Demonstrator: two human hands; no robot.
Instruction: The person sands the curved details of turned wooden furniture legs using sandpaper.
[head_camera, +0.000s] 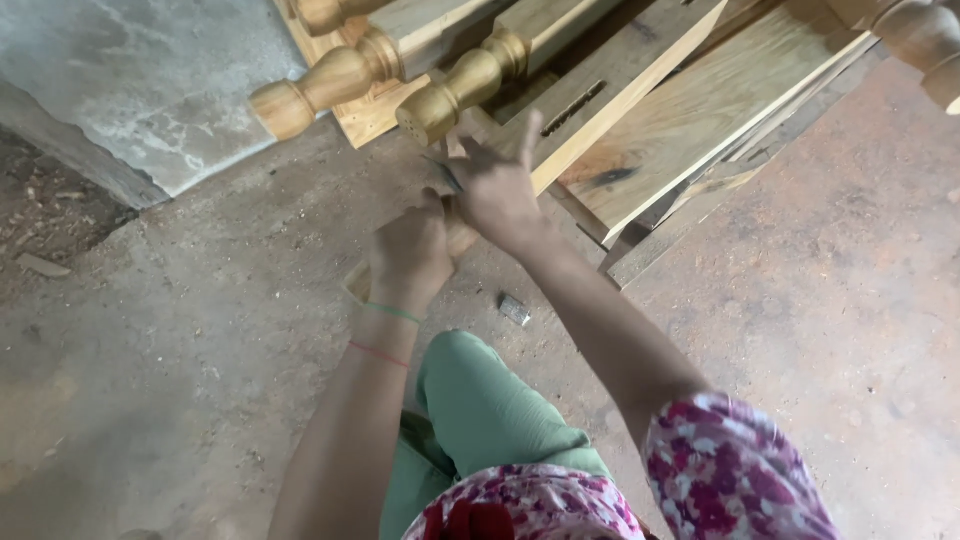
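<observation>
Across the whole frame runs a dusty concrete floor (180, 340), rough and grey-brown. Along the top lies pale wooden furniture (690, 110): flat grained boards and rounded, turned legs (325, 85). At centre, the right hand (495, 190) rests on a board edge, fingers loosely spread, index finger pointing up, pinching a thin dark tool (445, 172). Just left and touching it, the left hand (410, 250) is curled closed; what it grips I cannot tell. Below them lies a small metal piece (514, 309).
</observation>
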